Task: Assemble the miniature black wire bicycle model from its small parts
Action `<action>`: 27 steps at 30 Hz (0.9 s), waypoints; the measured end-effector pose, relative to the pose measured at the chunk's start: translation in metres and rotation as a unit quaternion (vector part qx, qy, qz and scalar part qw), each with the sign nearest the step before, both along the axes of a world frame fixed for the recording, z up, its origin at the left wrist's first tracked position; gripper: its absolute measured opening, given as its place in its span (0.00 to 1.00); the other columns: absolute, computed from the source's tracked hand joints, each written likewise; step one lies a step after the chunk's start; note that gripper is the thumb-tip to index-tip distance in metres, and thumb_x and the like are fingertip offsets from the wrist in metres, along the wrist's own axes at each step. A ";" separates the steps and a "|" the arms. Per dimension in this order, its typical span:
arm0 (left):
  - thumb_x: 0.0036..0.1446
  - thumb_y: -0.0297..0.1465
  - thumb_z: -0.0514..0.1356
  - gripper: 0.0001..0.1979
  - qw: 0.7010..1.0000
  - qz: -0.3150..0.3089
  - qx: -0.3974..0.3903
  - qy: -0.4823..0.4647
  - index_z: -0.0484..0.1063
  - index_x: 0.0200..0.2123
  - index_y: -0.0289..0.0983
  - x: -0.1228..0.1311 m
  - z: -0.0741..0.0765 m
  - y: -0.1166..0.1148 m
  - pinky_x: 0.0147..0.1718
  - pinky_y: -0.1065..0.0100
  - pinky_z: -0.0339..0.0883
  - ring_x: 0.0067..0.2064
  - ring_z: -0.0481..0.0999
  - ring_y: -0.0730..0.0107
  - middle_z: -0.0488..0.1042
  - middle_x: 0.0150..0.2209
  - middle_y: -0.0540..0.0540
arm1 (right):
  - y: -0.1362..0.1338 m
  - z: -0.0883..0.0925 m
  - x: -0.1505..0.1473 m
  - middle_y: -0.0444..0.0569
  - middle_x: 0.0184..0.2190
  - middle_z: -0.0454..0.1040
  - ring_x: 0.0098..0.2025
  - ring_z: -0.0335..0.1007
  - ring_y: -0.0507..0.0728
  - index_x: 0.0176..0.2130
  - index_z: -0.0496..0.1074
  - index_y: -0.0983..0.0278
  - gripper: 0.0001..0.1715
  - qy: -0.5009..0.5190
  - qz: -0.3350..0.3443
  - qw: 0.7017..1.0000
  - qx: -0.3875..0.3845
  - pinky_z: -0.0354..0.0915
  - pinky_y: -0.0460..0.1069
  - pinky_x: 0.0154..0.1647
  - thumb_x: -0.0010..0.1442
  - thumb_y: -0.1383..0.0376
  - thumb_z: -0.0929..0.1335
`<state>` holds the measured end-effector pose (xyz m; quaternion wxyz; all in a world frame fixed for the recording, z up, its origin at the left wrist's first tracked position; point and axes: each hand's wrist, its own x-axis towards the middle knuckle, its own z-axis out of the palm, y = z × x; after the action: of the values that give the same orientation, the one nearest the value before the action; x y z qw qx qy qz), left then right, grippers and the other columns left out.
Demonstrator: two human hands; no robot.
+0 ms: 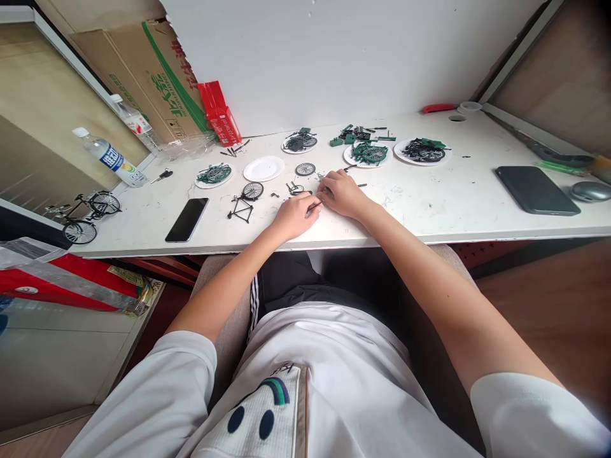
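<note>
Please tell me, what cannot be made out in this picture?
Head view:
- Dark part at the left hand: partly covered by it.
- Anything under the right hand: hidden by it.
- Individual pieces on the rightmost plate: overlapping, too small.
- Red package: cut off by left edge.

We log white for the tabletop (405,219), dark specks and smudges on it. Paper plates (263,168): white. We tag green parts (216,173) on the leftmost, mostly black parts (422,151) with a bit of green on the rightmost. Bicycle frame (242,210) and assembled bicycle (92,205), both black. Phone (187,220): black screen, pale edge. Small box (222,117): red, white lettering. Carton (138,76) we put as brown, green stripe, green and red lettering. Near bottle (112,159): white cap, blue label, white lettering. Shirt (344,362): white, navy ovals, purple-and-green arc. Trousers (291,273): black, white side stripes.
</note>
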<state>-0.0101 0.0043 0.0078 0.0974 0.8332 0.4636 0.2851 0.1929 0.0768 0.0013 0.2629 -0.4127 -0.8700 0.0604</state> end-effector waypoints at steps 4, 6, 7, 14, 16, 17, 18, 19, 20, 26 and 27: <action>0.73 0.34 0.59 0.09 1.000 -0.002 0.002 -0.003 0.77 0.38 0.40 0.000 -0.001 0.001 0.35 0.62 0.62 0.33 0.71 0.64 0.75 0.37 0.45 | 0.001 -0.002 0.000 0.63 0.48 0.79 0.53 0.68 0.73 0.44 0.81 0.63 0.14 0.006 0.002 1.000 0.006 0.66 0.65 0.53 0.70 0.62 0.66; 0.73 0.34 0.59 0.09 1.000 -0.001 0.001 -0.004 0.76 0.38 0.41 -0.001 -0.002 0.001 0.35 0.62 0.62 0.32 0.70 0.65 0.74 0.37 0.45 | 0.002 -0.002 0.000 0.63 0.48 0.79 0.53 0.68 0.73 0.44 0.81 0.62 0.13 0.006 0.001 1.000 0.007 0.66 0.65 0.53 0.70 0.62 0.66; 0.73 0.34 0.59 0.09 1.000 0.000 0.000 -0.005 0.76 0.38 0.41 0.000 -0.002 0.002 0.35 0.62 0.62 0.31 0.70 0.65 0.74 0.37 0.45 | 0.002 -0.002 0.001 0.63 0.48 0.79 0.53 0.68 0.72 0.44 0.81 0.62 0.14 0.005 0.001 1.000 0.007 0.66 0.65 0.53 0.70 0.62 0.66; 0.73 0.34 0.58 0.10 1.000 0.001 -0.001 0.000 0.76 0.38 0.40 0.000 -0.002 0.001 0.35 0.63 0.61 0.31 0.70 0.65 0.74 0.38 0.45 | 0.001 -0.002 0.001 0.64 0.48 0.80 0.54 0.69 0.73 0.46 0.81 0.63 0.15 0.015 0.009 1.000 0.003 0.67 0.66 0.54 0.70 0.62 0.66; 0.73 0.34 0.58 0.10 1.000 0.000 -0.002 0.000 0.77 0.38 0.40 0.000 -0.002 0.001 0.35 0.63 0.62 0.32 0.70 0.65 0.75 0.38 0.45 | 0.001 -0.002 0.002 0.64 0.49 0.80 0.54 0.69 0.73 0.46 0.81 0.63 0.14 0.016 0.010 1.000 0.002 0.67 0.66 0.54 0.69 0.61 0.66; 0.73 0.34 0.59 0.10 1.000 0.000 -0.002 0.000 0.77 0.39 0.40 0.000 -0.002 0.001 0.35 0.63 0.62 0.32 0.71 0.65 0.75 0.38 0.45 | 0.001 -0.002 0.002 0.64 0.49 0.80 0.54 0.69 0.73 0.45 0.81 0.63 0.14 0.015 0.010 1.000 0.003 0.67 0.66 0.54 0.70 0.61 0.66; 0.73 0.34 0.59 0.09 1.000 0.001 -0.002 0.000 0.77 0.39 0.40 0.000 -0.002 0.001 0.35 0.63 0.62 0.32 0.71 0.65 0.75 0.38 0.45 | 0.001 -0.002 0.002 0.64 0.49 0.80 0.53 0.69 0.73 0.45 0.81 0.63 0.14 0.014 0.010 1.000 0.003 0.67 0.65 0.54 0.70 0.61 0.66; 0.73 0.33 0.59 0.09 1.000 0.002 -0.003 0.000 0.77 0.39 0.40 0.000 -0.002 0.001 0.35 0.63 0.62 0.33 0.71 0.65 0.75 0.38 0.45 | 0.001 -0.002 0.002 0.63 0.49 0.80 0.53 0.69 0.73 0.45 0.80 0.62 0.14 0.013 0.009 1.000 0.004 0.67 0.65 0.54 0.70 0.61 0.66; 0.72 0.33 0.59 0.09 1.000 0.003 -0.003 -0.001 0.77 0.39 0.40 0.000 -0.002 0.001 0.36 0.63 0.62 0.33 0.72 0.65 0.75 0.38 0.45 | 0.001 -0.002 0.002 0.63 0.49 0.80 0.53 0.69 0.73 0.45 0.80 0.62 0.14 0.012 0.009 1.000 0.004 0.67 0.65 0.54 0.71 0.61 0.65; 0.71 0.32 0.60 0.07 1.000 0.003 -0.002 0.001 0.77 0.39 0.40 0.000 0.000 0.000 0.36 0.63 0.61 0.34 0.72 0.65 0.75 0.38 0.46 | 0.000 -0.001 0.002 0.63 0.48 0.80 0.53 0.69 0.72 0.45 0.81 0.63 0.14 0.012 0.006 1.000 0.002 0.67 0.65 0.54 0.70 0.63 0.65; 0.71 0.32 0.60 0.07 1.000 0.003 -0.002 0.001 0.77 0.39 0.40 0.000 0.000 0.000 0.36 0.63 0.61 0.34 0.72 0.65 0.75 0.38 0.46 | 0.000 -0.001 0.002 0.64 0.49 0.80 0.53 0.69 0.72 0.45 0.81 0.63 0.14 0.012 0.006 1.000 0.001 0.67 0.65 0.54 0.70 0.63 0.65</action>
<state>-0.0098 0.0046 0.0074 0.0977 0.8322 0.4666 0.2831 0.1944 0.0770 0.0002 0.2732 -0.4061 -0.8696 0.0656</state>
